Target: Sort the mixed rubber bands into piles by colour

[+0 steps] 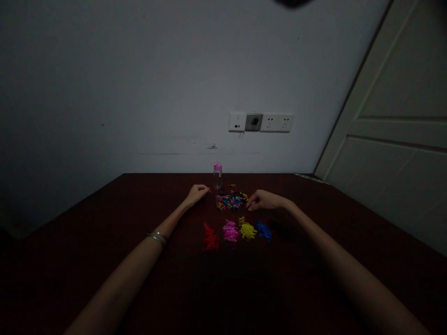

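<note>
holds left hand (197,193) left of the mixed pile (229,201), right hand (262,200) just right of it, with bent fingers; too dark to tell if pinching anything. could smear yellow heap (247,231) into blue heap (264,231) by dragging the right wrist low.

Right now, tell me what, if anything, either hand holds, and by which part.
That cannot be told: left hand and right hand flank the multicoloured pile, both too dim and small to show a hold.

The heap (230,201) is multicoloured, the bottle cap (218,166) pink.
</note>
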The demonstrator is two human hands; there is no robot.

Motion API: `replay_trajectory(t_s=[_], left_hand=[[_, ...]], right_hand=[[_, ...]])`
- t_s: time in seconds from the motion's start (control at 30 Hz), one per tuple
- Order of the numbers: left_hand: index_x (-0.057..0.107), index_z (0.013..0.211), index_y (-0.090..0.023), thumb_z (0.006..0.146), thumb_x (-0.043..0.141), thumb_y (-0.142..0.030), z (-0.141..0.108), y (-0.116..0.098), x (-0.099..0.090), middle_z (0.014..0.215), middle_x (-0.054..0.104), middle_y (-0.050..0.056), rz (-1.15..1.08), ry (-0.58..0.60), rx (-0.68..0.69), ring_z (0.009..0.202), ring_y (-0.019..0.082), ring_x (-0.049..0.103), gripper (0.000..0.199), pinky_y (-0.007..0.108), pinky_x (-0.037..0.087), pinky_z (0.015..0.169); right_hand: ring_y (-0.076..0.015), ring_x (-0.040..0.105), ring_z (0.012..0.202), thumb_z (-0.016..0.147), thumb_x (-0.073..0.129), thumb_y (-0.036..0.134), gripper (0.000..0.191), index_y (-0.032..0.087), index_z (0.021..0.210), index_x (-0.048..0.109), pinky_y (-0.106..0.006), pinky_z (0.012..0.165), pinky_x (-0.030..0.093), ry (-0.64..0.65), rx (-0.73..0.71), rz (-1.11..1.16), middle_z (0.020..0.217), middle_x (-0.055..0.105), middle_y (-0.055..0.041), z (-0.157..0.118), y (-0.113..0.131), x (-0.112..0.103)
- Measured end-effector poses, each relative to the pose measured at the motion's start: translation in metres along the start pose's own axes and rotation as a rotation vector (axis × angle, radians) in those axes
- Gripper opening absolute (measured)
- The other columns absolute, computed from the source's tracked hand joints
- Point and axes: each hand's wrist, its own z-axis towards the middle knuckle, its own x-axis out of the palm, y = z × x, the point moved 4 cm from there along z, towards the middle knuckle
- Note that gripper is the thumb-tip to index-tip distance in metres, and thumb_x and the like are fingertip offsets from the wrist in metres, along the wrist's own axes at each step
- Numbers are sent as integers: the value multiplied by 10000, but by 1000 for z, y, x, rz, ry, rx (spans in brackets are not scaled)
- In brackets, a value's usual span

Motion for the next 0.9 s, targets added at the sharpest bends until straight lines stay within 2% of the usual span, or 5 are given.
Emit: replay_trajectory(t_s=[0.17,0.33,0.43,0.67,0.9], left_hand=[[643,689,-95,568,602,-297,0,-7,-3,500,513,-14,98,181,-66,465,74,399,239,191,281,452],[669,675,-110,576,602,-252,-10,-30,3,524,542,-13,208,499,46,491,69,403,186,190,283,478],[675,698,-117,583,622,-290,-18,-43,13,504,520,-24,324,599,109,478,63,384,214,193,262,474],[661,682,-124,587,633,-261,-28,-54,33,563,555,-13,562,653,140,519,78,439,169,198,297,518],[668,669,-119,587,554,-154,-26,-49,30,546,557,-13,436,624,136,490,75,433,144,200,308,513]], right_hand=[[-130,531,589,674,557,398,331,121,794,694,-227,538,387,-196,63,66,677,650,-44,-2,-35,-8],[-153,560,630,712,492,438,388,113,800,686,-235,568,406,-472,146,45,718,663,-54,-7,-70,-11],[-174,577,670,721,474,439,394,117,810,684,-242,585,413,-578,177,19,739,669,-60,-12,-84,-11],[-184,591,653,723,457,417,382,119,803,682,-250,596,425,-709,236,42,706,675,-64,-20,-100,-10],[-196,593,690,712,473,413,365,121,784,680,-258,627,423,-708,230,62,727,675,-70,-21,-100,-11]])
